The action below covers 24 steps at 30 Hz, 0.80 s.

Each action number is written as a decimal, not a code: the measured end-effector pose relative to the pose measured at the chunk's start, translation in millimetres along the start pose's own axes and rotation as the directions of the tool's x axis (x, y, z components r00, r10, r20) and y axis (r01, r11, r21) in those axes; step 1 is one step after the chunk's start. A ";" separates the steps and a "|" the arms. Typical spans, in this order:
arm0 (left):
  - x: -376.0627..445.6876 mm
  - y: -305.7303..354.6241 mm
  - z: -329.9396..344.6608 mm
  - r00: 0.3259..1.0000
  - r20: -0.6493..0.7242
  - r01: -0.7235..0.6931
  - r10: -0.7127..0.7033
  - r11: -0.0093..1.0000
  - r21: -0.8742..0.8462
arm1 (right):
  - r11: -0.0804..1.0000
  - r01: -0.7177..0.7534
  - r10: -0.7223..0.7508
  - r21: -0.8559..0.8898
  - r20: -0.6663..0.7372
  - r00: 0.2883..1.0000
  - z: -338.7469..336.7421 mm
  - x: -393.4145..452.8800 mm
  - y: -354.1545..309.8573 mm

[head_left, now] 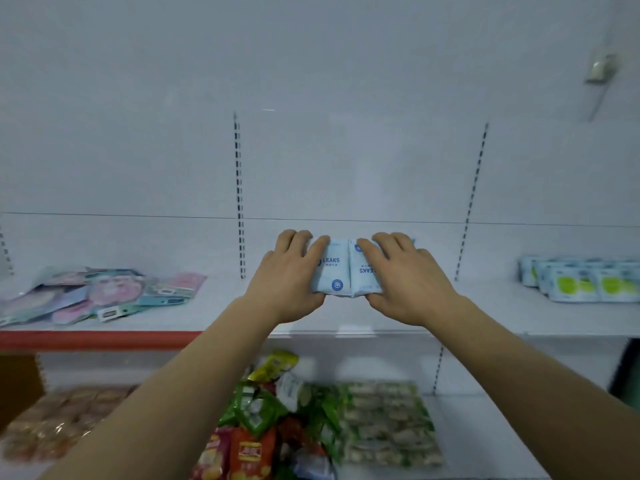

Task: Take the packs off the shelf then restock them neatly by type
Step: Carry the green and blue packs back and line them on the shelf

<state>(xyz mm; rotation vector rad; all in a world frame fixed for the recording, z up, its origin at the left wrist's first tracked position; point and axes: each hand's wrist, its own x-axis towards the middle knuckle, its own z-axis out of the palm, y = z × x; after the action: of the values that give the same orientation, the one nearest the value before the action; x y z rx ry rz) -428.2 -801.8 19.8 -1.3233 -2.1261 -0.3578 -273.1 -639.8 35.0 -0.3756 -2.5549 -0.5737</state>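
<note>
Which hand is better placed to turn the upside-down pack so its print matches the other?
Right. The right hand already grips the inverted pack, whose LEAKS print reads upside down. The left hand holds the upright pack beside it.

Both arms extended, left grip and right grip clasped.
</note>
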 end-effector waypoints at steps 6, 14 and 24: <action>47.6 133.1 46.5 0.985 -0.023 -0.172 0.170 0.975 -0.137 | 0.986 -0.141 0.148 -0.086 0.076 0.986 4.2 -93.1 113.1; 105.2 287.6 97.6 0.922 -0.024 -0.384 0.388 0.899 -0.212 | 0.923 -0.344 0.367 -0.170 0.133 0.921 16.2 -195.5 230.3; 196.7 415.0 201.6 0.850 -0.158 -0.524 0.502 0.781 -0.339 | 0.864 -0.441 0.489 -0.243 0.194 0.851 82.9 -233.6 370.6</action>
<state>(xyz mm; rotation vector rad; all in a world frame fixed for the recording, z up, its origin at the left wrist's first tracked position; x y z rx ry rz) -196.0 -363.0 -51.5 -2.0179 -1.5954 -0.5742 23.9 -313.8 -30.7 -1.1706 -2.5015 -0.6113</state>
